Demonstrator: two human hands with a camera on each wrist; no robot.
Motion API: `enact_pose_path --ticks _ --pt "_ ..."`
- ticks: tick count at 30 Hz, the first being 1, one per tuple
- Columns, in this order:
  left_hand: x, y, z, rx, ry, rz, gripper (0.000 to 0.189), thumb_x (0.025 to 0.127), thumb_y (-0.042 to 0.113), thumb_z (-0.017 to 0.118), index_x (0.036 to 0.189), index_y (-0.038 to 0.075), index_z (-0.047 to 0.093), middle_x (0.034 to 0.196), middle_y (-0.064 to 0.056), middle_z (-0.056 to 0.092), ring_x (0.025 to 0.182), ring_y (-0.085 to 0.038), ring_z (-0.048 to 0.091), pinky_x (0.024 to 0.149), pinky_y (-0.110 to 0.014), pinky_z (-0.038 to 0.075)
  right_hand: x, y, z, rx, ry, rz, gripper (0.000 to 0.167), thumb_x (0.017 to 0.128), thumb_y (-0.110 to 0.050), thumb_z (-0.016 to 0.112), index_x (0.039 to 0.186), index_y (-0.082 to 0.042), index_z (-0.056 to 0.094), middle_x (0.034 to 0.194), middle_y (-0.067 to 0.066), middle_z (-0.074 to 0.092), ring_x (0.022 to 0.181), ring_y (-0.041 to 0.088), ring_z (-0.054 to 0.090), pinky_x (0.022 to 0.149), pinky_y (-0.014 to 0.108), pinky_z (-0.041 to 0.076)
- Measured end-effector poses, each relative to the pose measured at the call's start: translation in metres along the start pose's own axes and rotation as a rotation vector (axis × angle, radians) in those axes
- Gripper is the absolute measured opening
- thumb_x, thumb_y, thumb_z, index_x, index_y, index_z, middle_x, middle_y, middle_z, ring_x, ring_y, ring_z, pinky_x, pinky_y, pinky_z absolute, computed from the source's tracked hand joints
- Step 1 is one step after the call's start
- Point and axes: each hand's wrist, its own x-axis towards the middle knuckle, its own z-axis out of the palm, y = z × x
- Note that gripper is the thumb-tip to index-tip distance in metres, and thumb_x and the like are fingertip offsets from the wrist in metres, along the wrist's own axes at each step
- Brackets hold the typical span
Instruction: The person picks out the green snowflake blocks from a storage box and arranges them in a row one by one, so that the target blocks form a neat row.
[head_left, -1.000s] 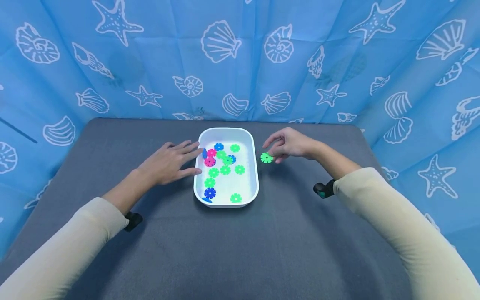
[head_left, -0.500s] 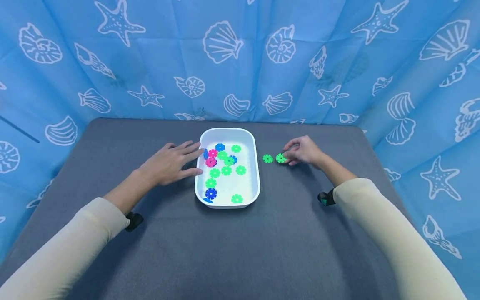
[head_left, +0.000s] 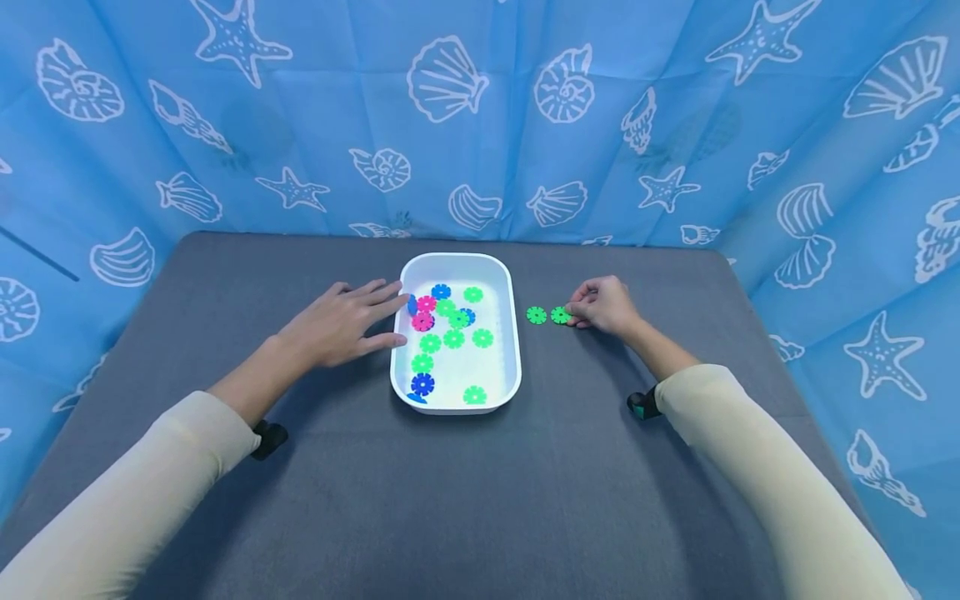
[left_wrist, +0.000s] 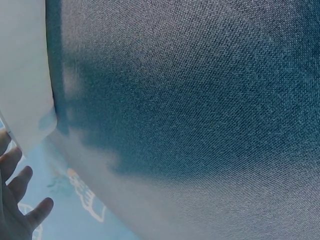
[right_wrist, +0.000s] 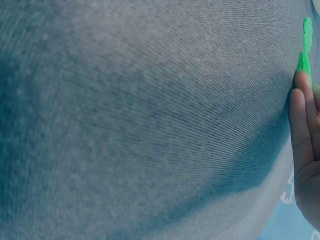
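Observation:
A white tray (head_left: 491,407) holds several flower-shaped plastic discs in green, blue and pink. My left hand (head_left: 341,323) reaches over its left rim with fingers spread and straight, fingertips right at the rim; the left wrist view shows those fingers (left_wrist: 20,184) beside the white wall. To the right of the tray, a green notched disc (head_left: 536,315) lies flat on the cloth. Just beside it, my right hand (head_left: 603,307) pinches a second green disc (head_left: 559,315) by its right edge, low at the table. In the right wrist view the pinched disc (right_wrist: 303,64) is partly behind the fingers.
Dark grey cloth covers the table (head_left: 480,500), whose back edge meets a blue curtain (head_left: 480,108) with white shell and starfish prints. Inside the tray, blue discs (head_left: 422,384) and pink discs (head_left: 423,322) lie mostly along the left side.
My right hand left one green disc on the cloth beside the tray and moved right with a second one, which is now lower and closer to the first. My left hand stayed put.

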Motion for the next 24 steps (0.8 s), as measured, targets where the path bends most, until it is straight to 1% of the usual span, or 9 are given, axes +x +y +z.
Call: enact_pose_path --ticks 7,10,13,16,19,24 --pt "0.0 0.0 -0.001 0.005 -0.007 -0.001 0.078 0.095 0.064 0.051 0.155 0.016 0.037 0.161 -0.008 0.03 0.147 -0.034 0.028 0.109 -0.065 0.031 0.0 0.0 0.004 -0.052 0.035 -0.008 0.014 0.093 -0.01 0.071 0.09 0.002 0.065 0.079 0.014 0.073 0.069 0.018 0.072 0.061 0.029 0.059" --pt "0.0 0.0 -0.001 0.012 -0.015 -0.007 0.079 0.095 0.065 0.05 0.156 0.017 0.035 0.162 -0.008 0.029 0.148 -0.034 0.028 0.109 -0.065 0.03 0.001 0.0 0.005 -0.066 0.047 -0.016 0.015 0.092 -0.012 0.072 0.09 0.001 0.066 0.079 0.014 0.073 0.069 0.019 0.072 0.061 0.03 0.059" --pt "0.001 0.001 0.0 0.017 -0.024 -0.014 0.079 0.095 0.066 0.049 0.156 0.018 0.034 0.162 -0.007 0.028 0.148 -0.034 0.027 0.11 -0.065 0.029 0.0 -0.001 0.003 -0.067 0.041 -0.014 0.016 0.093 -0.013 0.072 0.09 0.001 0.066 0.08 0.015 0.073 0.069 0.02 0.072 0.061 0.031 0.059" --pt "0.001 0.001 0.0 0.017 -0.026 -0.016 0.079 0.095 0.066 0.048 0.156 0.018 0.034 0.162 -0.007 0.028 0.148 -0.033 0.027 0.11 -0.065 0.029 0.0 -0.002 0.001 -0.048 0.024 -0.007 0.017 0.093 -0.013 0.072 0.09 0.003 0.066 0.081 0.017 0.072 0.069 0.021 0.072 0.062 0.032 0.059" --pt "0.001 0.001 0.0 0.021 -0.025 -0.018 0.079 0.096 0.065 0.048 0.156 0.017 0.034 0.163 -0.007 0.028 0.148 -0.033 0.027 0.11 -0.065 0.029 -0.001 -0.006 -0.003 -0.015 0.0 -0.019 0.018 0.094 -0.012 0.07 0.092 0.006 0.066 0.083 0.02 0.072 0.069 0.022 0.073 0.064 0.034 0.06" --pt "0.001 0.0 -0.001 0.03 -0.025 -0.005 0.079 0.097 0.066 0.045 0.157 0.017 0.033 0.163 -0.009 0.028 0.148 -0.034 0.028 0.11 -0.065 0.029 -0.002 -0.022 -0.013 0.068 -0.051 -0.07 0.023 0.097 -0.01 0.065 0.101 0.013 0.063 0.089 0.026 0.07 0.073 0.025 0.073 0.07 0.041 0.06"
